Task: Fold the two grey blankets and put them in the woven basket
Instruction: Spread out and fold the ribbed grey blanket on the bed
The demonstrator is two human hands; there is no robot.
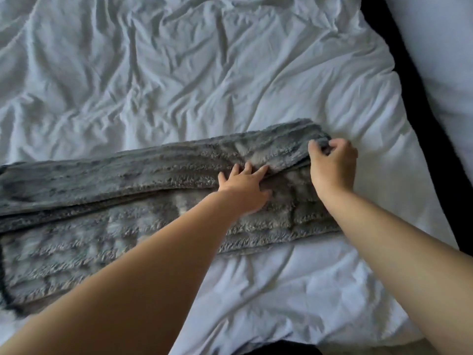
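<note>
A grey fluffy blanket lies on the white bed as a long band from the left edge to the right of centre, with a folded-over layer along its far side. My right hand pinches the blanket's far right corner between thumb and fingers. My left hand rests flat on the blanket just left of that corner, fingers spread, pressing on the fold. Only one blanket is in view. No woven basket is visible.
The crumpled white duvet covers the bed. A dark gap runs along the bed's right side, with a white surface beyond it. A dark shape sits at the bottom edge.
</note>
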